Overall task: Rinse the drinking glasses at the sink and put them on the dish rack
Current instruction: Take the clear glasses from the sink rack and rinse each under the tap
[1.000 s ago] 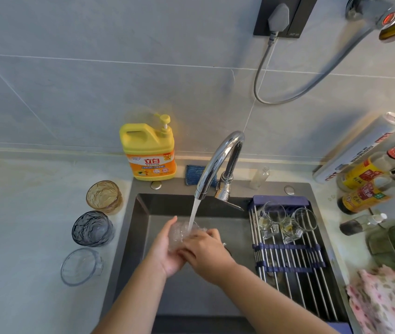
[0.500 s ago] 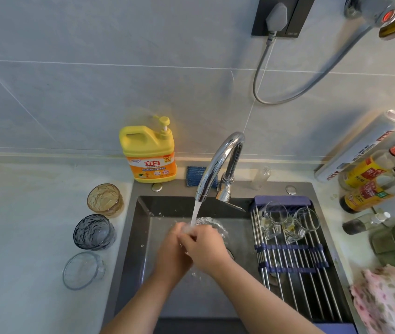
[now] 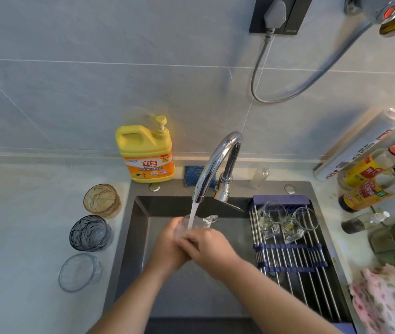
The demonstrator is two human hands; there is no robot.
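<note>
A clear drinking glass [image 3: 185, 226] is held low inside the dark grey metal sink [image 3: 141, 220], directly under the water stream [image 3: 193, 214] that falls from the curved chrome tap [image 3: 215, 162]. It is gripped by both hands. The left hand [image 3: 167, 247] is cupped round its side, and the fingers of the right hand [image 3: 207, 245] are curled over it from the near side. Much of the glass is hidden by them.

A slip is judged the main risk. The glass is wet and water is running over it, so if the hold were loosened it could be dropped against the sink floor and chipped. Spray could also be thrown onto the pale counter [image 3: 22, 225].

Six glasses are counted:
- One is in the hands.
- One clear glass [image 3: 270, 216] and a second clear glass [image 3: 300, 222] just beside it are set at the far end of the steel-rod dish rack [image 3: 288, 259], which is laid over the sink's right side.
- Three are lined up on the counter along the sink's left edge: an amber textured glass [image 3: 101, 200] farthest back, a smoky blue-grey textured glass [image 3: 90, 232] in the middle, and a plain clear glass [image 3: 79, 271] nearest the counter's front edge.
</note>
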